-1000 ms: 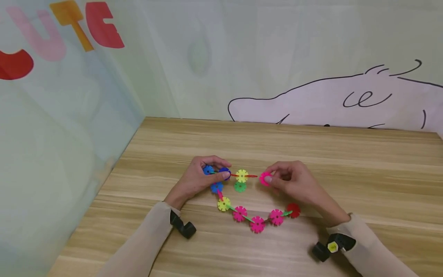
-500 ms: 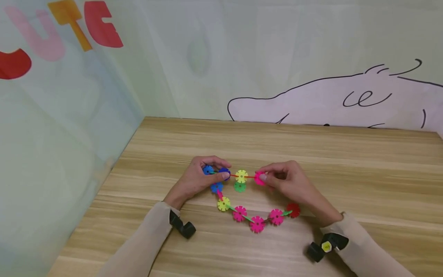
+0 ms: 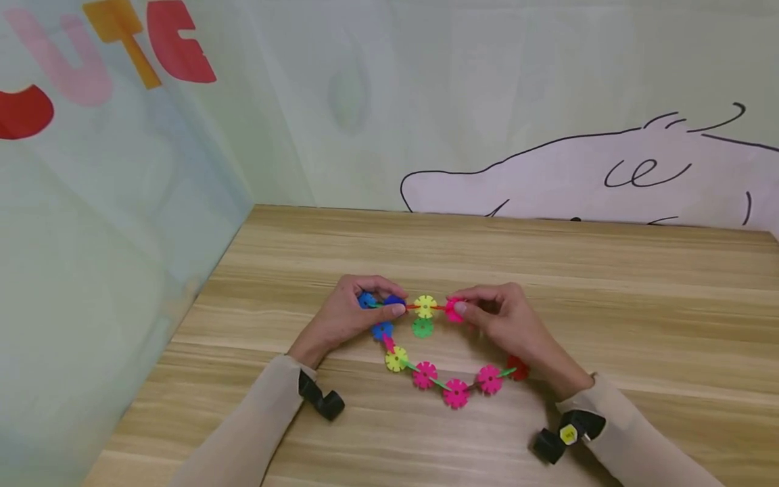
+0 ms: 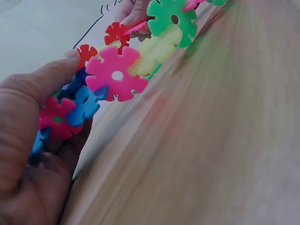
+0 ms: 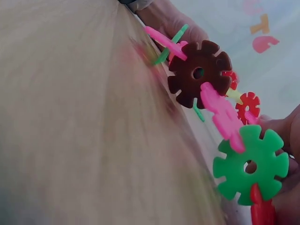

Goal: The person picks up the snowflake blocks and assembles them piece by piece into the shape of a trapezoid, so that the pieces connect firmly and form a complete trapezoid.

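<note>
A chain of notched plastic snowflake discs curves between the hands, held above the wooden table. In the head view my left hand pinches the dark blue disc between thumb and fingers. My right hand pinches a pink disc at the red edge-on disc beside the yellow disc. Below the yellow one shows a green disc. The lower strand runs through several pink discs to a red disc, partly hidden by the right wrist. Up close, the right wrist view shows a brown disc slotted into a pink one.
The wooden table meets a printed backdrop at its rear edge and along its left side. Black wrist cameras are strapped over both sleeves, the right camera near the tabletop.
My right hand has moved left, bringing the pink disc from apart to against the red disc. The lower strand has shifted slightly right. My left hand keeps its place and hold.
</note>
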Tool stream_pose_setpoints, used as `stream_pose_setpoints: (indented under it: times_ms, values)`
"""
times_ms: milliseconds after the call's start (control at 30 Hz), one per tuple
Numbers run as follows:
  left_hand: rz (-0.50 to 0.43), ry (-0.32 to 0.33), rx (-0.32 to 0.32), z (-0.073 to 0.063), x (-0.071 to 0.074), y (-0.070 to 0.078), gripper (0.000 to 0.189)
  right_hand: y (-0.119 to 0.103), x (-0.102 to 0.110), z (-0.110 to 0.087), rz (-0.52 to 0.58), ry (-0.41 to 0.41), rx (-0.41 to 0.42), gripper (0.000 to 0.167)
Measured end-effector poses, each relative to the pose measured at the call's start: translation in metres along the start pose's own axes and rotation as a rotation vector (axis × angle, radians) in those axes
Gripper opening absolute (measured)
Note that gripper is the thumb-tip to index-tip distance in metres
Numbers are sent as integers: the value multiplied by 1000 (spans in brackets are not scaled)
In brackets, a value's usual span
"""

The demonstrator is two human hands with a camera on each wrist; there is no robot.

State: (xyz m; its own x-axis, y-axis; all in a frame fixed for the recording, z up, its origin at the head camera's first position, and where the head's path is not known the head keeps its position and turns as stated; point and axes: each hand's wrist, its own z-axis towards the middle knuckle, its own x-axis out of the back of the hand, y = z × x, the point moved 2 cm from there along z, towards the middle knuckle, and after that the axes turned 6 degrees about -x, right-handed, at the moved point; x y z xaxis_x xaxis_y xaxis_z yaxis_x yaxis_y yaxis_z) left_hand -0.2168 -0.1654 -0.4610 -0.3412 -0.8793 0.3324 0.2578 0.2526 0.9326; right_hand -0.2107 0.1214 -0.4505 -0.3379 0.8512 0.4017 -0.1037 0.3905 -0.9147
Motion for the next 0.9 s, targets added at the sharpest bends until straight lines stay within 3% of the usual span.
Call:
stream_pose_setpoints:
  times_ms: [167,333,500,633,900]
  values:
    - [-67,-26,3,0,-2,2,25,-3,3,4,-31,-18,10,20]
    - [-215,-74,13,0,-2,3,30,-13,5,12,-65,-125,44,23]
    - [-248,-126,17,0,-1,4,32,-23,-5,22,-28,-205,94,33]
    - [-218,-135,48,-1,-1,3,33,-31,-20,29,25,-165,122,34]
    - [-217,-180,47,2,-2,1,39,-37,-34,32,70,-108,60,28]
